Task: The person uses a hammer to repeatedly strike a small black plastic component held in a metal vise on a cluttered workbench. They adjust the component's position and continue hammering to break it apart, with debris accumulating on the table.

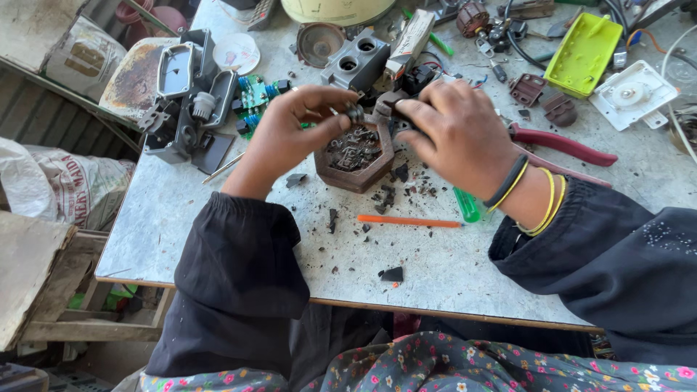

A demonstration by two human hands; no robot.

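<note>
Small dark metal part (355, 112) is being pinched between the thumb and fingertips of the left hand (294, 127), just above the far rim of the brown eight-sided tray (357, 178) that is sitting near the middle of the surface (181, 218). Going from largest down: the grey housing (181, 101) is lying toward the far left corner, with the green circuit board (254, 94) just beside it; the lime plastic lid (584, 54) is resting toward the far right edge; the red-handled pliers (563, 145) are lying to the right of the right hand (457, 134); the orange pencil (406, 221) is lying crosswise nearer the front edge, among black chips. The right hand is curling closed over a dark piece at the tray's far right rim, its fingertips nearly touching the left's. The part is sitting between both hands, the left one being the one gripping it; its long axis is too small to tell.
</note>
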